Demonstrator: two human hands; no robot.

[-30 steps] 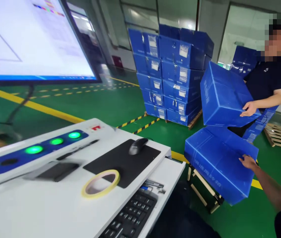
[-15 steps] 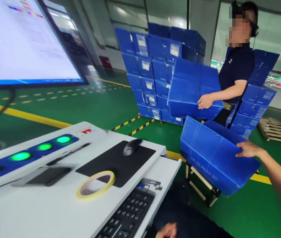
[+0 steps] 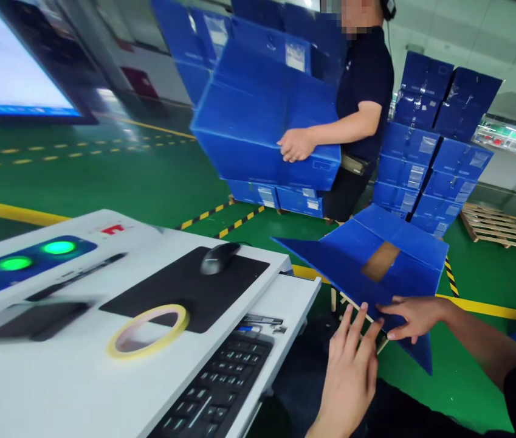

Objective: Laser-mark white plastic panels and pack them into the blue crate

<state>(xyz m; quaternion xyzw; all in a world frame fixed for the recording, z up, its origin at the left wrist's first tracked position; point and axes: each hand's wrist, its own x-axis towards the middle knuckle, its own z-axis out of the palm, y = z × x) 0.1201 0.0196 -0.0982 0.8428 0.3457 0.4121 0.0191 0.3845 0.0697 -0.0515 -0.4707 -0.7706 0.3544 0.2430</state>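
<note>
A blue box (image 3: pixel 403 237) stands right of the desk on a low wooden stand, its flaps spread and a brown patch showing inside. At its near side is my left hand (image 3: pixel 351 359), palm down with fingers spread; its fingertips meet or nearly meet the edge of a flap. Just to the right, my right hand (image 3: pixel 410 316) lies over the near flap, thumb and fingers apart. Neither hand is closed round anything.
A person (image 3: pixel 362 91) carries a large blue box (image 3: pixel 267 115) beyond mine. Stacked blue boxes (image 3: pixel 408 149) and a wooden pallet (image 3: pixel 499 228) stand behind. The white desk (image 3: pixel 57 377) holds yellow tape (image 3: pixel 118 353), a mouse (image 3: pixel 219 258) and a keyboard (image 3: pixel 221 383).
My left hand has risen from the lower edge to the box. The box has turned, showing its open flaps, and my right hand has moved left and down. The person has shifted left in view.
</note>
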